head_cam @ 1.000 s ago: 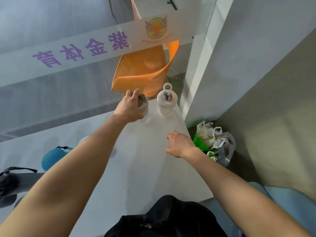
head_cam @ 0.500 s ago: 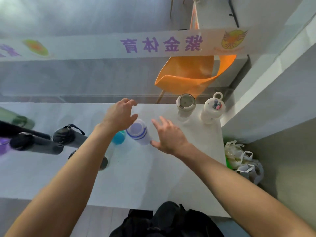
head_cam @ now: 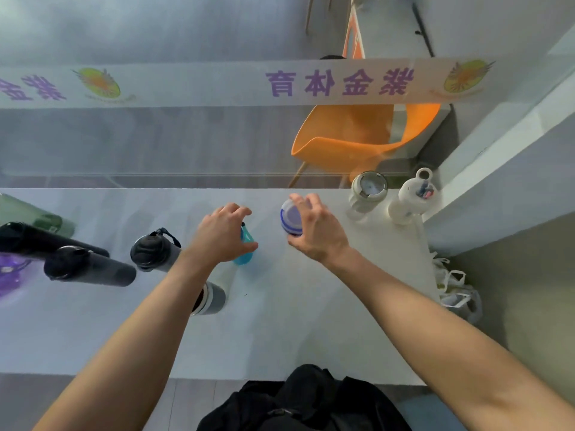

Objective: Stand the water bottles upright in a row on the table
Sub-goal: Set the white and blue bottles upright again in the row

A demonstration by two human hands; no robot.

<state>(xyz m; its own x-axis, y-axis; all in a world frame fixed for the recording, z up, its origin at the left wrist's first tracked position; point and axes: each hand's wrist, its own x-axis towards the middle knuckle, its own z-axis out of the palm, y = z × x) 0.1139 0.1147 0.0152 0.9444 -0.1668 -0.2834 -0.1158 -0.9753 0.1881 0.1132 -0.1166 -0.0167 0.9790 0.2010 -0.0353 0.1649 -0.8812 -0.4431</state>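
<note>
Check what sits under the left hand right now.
Under the left hand lies a blue bottle; only its right part shows past the fingers. A grey-capped bottle lies under the forearm. Whether the hand is gripping the blue bottle is hidden.

Glass partition (head_cam: 155, 144) with banner strip (head_cam: 217, 85) (purple lettering); orange chair (head_cam: 348, 141) behind; grey floor.

The scene is viewed from one head-worn wide-angle camera, aimed steeply down over the white table (head_cam: 311, 321); its near edge is seen close, the glass partition (head_cam: 155, 144) beyond it.
</note>
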